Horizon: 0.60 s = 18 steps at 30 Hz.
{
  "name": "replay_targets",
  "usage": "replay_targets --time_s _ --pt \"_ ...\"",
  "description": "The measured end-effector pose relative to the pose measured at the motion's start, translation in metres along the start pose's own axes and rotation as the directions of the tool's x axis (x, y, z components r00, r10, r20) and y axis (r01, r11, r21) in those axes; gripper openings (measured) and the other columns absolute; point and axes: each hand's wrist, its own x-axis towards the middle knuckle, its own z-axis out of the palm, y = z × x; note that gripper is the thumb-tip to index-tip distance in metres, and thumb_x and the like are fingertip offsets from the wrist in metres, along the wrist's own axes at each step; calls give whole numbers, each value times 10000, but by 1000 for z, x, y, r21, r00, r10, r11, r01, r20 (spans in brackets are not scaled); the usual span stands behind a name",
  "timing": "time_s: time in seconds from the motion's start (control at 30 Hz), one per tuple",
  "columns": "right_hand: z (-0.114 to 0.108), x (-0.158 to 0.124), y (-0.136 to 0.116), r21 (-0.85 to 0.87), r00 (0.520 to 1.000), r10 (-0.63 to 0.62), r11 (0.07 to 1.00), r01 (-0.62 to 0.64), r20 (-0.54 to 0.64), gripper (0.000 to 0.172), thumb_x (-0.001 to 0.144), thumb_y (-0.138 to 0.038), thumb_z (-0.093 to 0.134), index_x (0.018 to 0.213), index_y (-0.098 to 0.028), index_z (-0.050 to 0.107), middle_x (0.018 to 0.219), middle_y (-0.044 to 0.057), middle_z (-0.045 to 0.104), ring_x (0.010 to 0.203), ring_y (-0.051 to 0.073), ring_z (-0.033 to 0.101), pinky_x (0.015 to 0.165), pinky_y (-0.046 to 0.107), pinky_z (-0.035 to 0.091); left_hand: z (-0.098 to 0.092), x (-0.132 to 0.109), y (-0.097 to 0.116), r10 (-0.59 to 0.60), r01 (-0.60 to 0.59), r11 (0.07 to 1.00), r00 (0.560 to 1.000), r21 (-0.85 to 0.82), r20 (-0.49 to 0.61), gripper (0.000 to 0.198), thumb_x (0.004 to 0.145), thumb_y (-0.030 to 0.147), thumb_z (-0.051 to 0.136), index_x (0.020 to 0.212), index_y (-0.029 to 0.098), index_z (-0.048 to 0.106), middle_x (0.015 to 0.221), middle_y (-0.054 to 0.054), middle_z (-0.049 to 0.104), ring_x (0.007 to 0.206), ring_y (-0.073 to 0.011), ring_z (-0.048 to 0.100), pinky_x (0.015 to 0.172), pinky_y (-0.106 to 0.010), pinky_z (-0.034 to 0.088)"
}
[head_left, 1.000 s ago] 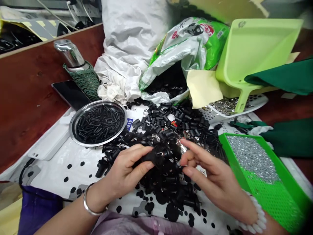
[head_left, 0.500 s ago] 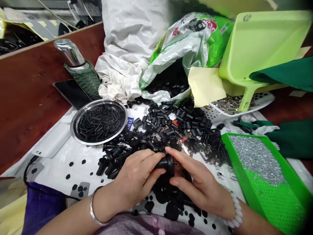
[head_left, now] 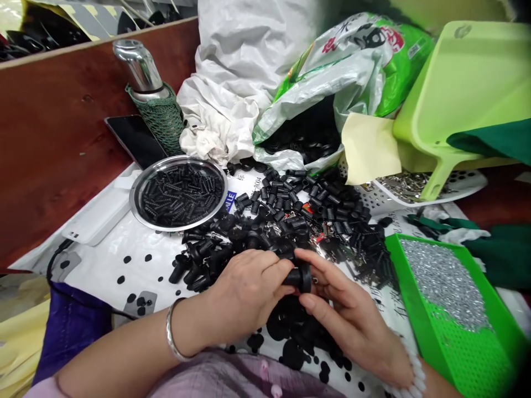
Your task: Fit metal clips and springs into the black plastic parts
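Right of the steel dish (head_left: 133,199) of black ribbed pieces (head_left: 182,190), pinches with the left hand (head_left: 244,287) a black flanged part (head_left: 306,278) over the heap of black parts (head_left: 249,240), and curves the right hand (head_left: 357,315), thumb and fingers parted, around its flanged end, can't tell if gripping, short of the green tray (head_left: 456,348).

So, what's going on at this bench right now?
A person's left hand holds a black flanged part, while the right hand curves around its flanged end; whether it grips is unclear. Loose black parts lie heaped just beyond. A metal dish of black springs sits to the left, and a green tray of small silvery pieces to the right.
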Motion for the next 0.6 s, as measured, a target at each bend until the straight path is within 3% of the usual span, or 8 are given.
replay_targets --time_s 0.13,0.23,0.3,0.43,0.6 --pt "-8 4 0 -188 988 -149 970 155 45 451 866 -178 497 1306 -240 414 1178 66 594 1017 180 594 831 271 515 -4 -1 -5 -53 64 992 993 -105 108 250 923 259 358 923 110 558 765 -65 579 700 -172 550 642 -305 488" --pt "-10 9 0 -198 983 -164 964 178 87 438 856 -174 516 1284 -241 451 1200 55 591 1048 180 586 861 277 508 -7 0 -10 -63 130 967 955 -218 290 194 901 236 420 897 120 576 732 -37 560 652 -147 525 606 -263 461" --pt "-8 11 0 -199 983 -159 964 174 89 437 850 -174 526 1277 -240 462 1186 54 600 1036 181 593 847 274 516 -8 1 -12 -64 158 953 938 -258 339 164 891 218 444 896 125 579 723 -26 554 641 -135 514 596 -245 446" --pt "-4 13 0 -208 991 -126 969 134 53 432 865 -178 493 1291 -227 438 1094 52 629 799 135 646 740 250 543 -5 1 -11 -74 126 978 956 -168 284 189 894 210 417 881 99 569 724 -47 551 638 -153 506 595 -273 452" --pt "-3 12 -3 -157 996 -3 987 17 90 414 887 -222 446 1299 -190 420 726 5 627 514 108 560 500 221 500 5 -1 -13 21 -13 999 983 -46 181 211 905 203 383 943 79 549 778 -71 560 692 -179 519 656 -320 482"
